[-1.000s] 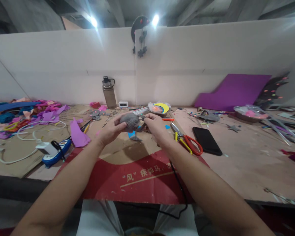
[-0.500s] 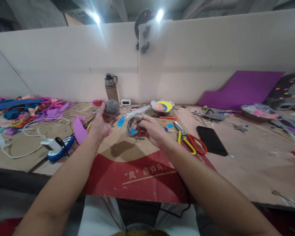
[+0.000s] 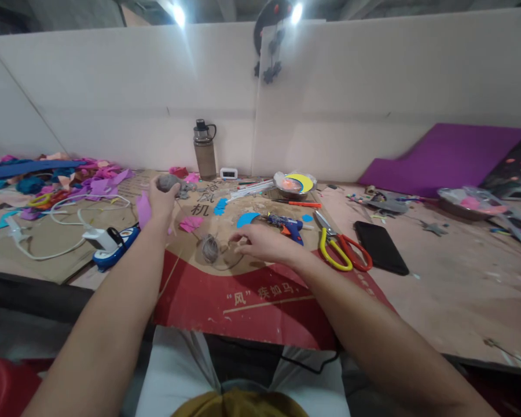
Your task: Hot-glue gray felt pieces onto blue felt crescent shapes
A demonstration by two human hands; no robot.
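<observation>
My left hand [image 3: 162, 200] is raised over the left part of the cardboard and grips a grey ball of yarn [image 3: 168, 182]. My right hand [image 3: 260, 243] lies low on the red-and-brown cardboard [image 3: 260, 301], fingers pinched together on grey thread beside a small grey coil of yarn [image 3: 210, 249]. A thin strand [image 3: 180, 255] runs from the ball down towards the coil. A blue glue gun [image 3: 289, 225] lies just beyond the right hand.
Red-and-yellow scissors [image 3: 341, 250] and a black phone [image 3: 381, 247] lie to the right. A water bottle [image 3: 204, 150] stands at the back wall. Felt scraps [image 3: 69, 185], a white cable and a charger [image 3: 98, 236] fill the left. A purple sheet [image 3: 443, 156] leans at the far right.
My left hand has carried the yarn ball further left and away. My right hand has dropped to the cardboard and set the small grey coil down beside it.
</observation>
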